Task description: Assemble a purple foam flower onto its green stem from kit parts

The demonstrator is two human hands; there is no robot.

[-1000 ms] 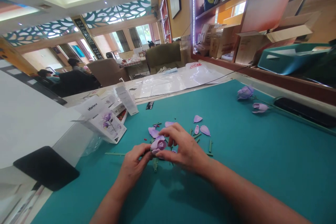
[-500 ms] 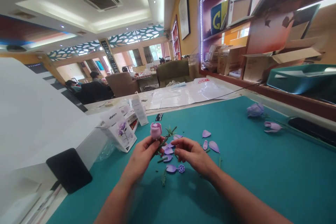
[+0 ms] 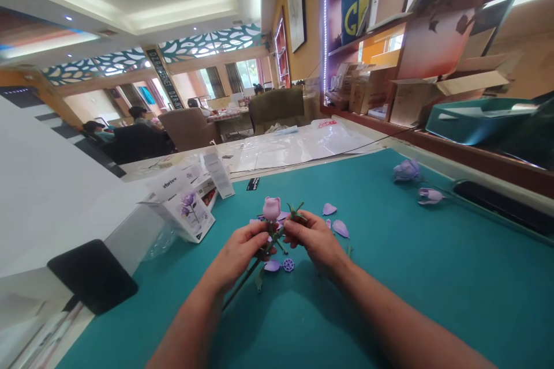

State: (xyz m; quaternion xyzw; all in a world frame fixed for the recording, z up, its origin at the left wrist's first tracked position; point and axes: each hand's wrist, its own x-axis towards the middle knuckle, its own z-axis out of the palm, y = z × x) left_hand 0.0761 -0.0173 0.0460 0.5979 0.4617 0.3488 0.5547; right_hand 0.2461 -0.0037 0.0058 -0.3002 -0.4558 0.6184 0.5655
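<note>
My left hand (image 3: 240, 251) is closed around the green stem (image 3: 242, 285) of a toy flower. Its pink bud (image 3: 272, 208) stands upright above my fingers, and the stem's long end slants down toward me. With thumb and fingers, my right hand (image 3: 318, 242) pinches a green leafy stem piece (image 3: 295, 211) close beside the bud. Whether the two green parts are joined is hidden by my fingers. Below my hands lie a purple petal (image 3: 272, 266), a purple wheel-shaped piece (image 3: 288, 265) and a green leaf (image 3: 258, 281). Loose lilac petals (image 3: 340, 228) rest right of my right hand.
A green mat (image 3: 389, 282) covers the table. Left are a white flower box (image 3: 188, 216) and a black tablet-like slab (image 3: 93, 277). Far right lie a purple flower (image 3: 407, 170), a lilac bud (image 3: 430, 196) and a dark tray (image 3: 497, 202). People sit in the background.
My right hand has come in to the left and closed on the leafy stem piece. The bud has shifted slightly right, and the stem's long end now shows below my left hand.
</note>
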